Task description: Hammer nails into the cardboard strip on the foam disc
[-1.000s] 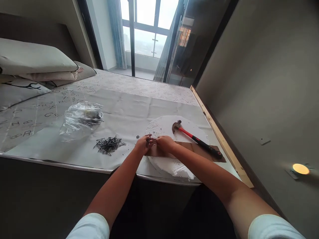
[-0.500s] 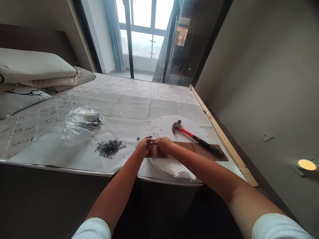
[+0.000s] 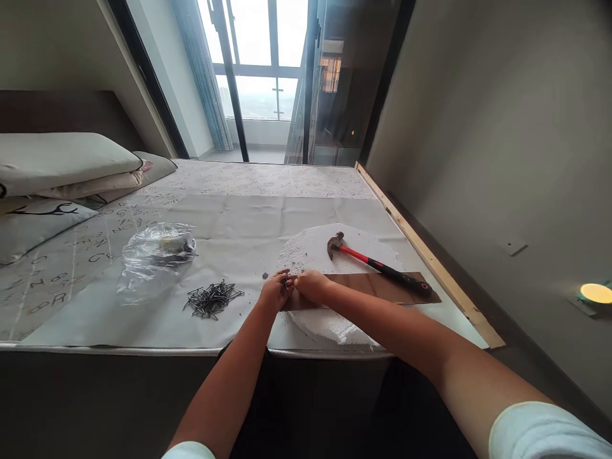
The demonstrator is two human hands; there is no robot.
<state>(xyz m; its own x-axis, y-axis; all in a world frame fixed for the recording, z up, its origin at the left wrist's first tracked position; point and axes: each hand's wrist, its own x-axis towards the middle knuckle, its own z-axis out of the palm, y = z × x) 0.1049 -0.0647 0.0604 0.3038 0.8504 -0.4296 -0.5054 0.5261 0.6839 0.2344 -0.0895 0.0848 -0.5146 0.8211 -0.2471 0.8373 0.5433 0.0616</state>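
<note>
Both hands hold their place at the near-left end of the brown board [image 3: 363, 288] (hammer [image 3: 377, 264] untouched on it), left hand [image 3: 273, 292] clutching nails [image 3: 285, 283], right hand [image 3: 312, 286] pinching one.

Home bedroom, pillows [image 3: 62, 162], bed [image 3: 268, 178], balcony window [image 3: 258, 57]

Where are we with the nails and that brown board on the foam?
Set out: brown board on the foam disc, hammer lying unused across them. In hand: left hand and right hand pinch nails at the board's left end. Left: loose nail pile.
</note>
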